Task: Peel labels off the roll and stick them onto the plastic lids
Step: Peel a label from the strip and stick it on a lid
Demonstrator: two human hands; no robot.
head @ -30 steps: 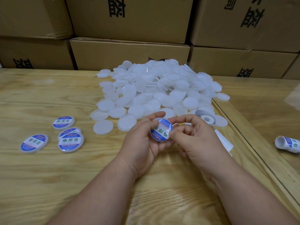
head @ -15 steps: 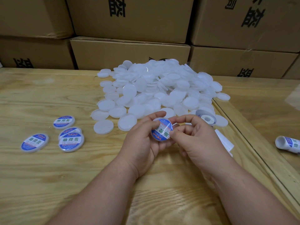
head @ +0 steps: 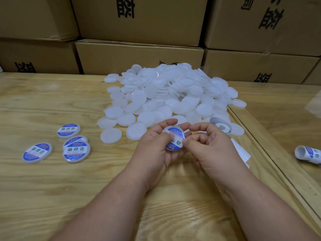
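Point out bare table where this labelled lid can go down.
Bare wood lies between the labelled lids and the left hand, and along the near edge of the table. The blank lid pile crowds the far middle.

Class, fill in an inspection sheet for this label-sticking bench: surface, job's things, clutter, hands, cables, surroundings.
Surface: wooden table.
Job's things: heap of plain lids; four labelled lids at left, two overlapping; label roll behind right hand.
Clutter: second roll at far right; white backing strip.
Hands: left hand holds a lid; right hand pinches its label.
Cables: nothing seen.
Surroundings: stacked cardboard boxes.
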